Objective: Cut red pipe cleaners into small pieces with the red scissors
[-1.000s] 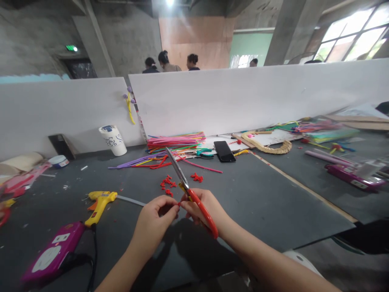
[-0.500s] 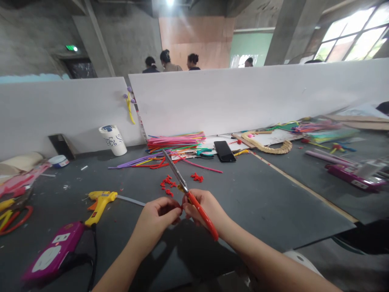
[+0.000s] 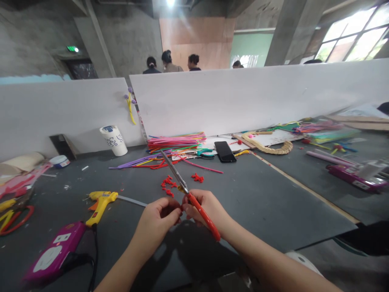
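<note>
Red-handled scissors (image 3: 202, 215) rest across my right hand (image 3: 209, 207), blades pointing up and away to the left. That hand is closed around them, and its fingertips meet those of my left hand (image 3: 158, 219). Between the pinched fingertips shows a bit of red, seemingly a small pipe cleaner piece (image 3: 182, 208), mostly hidden by the fingers. Just beyond the hands lie several small twisted red pieces (image 3: 168, 185) in a loose cluster, with another little red clump (image 3: 197, 177) to their right.
A yellow glue gun (image 3: 101, 205) and a purple power strip (image 3: 56, 251) lie at left. Behind are a bundle of pipe cleaners (image 3: 176, 142), a black phone (image 3: 225, 151), teal-handled pliers (image 3: 205, 153) and a white cylinder (image 3: 113, 140). A white partition (image 3: 243, 97) stands at the back.
Both hands stay almost still, fingertips together. The scissors have tilted very slightly, their tips a little further left.
</note>
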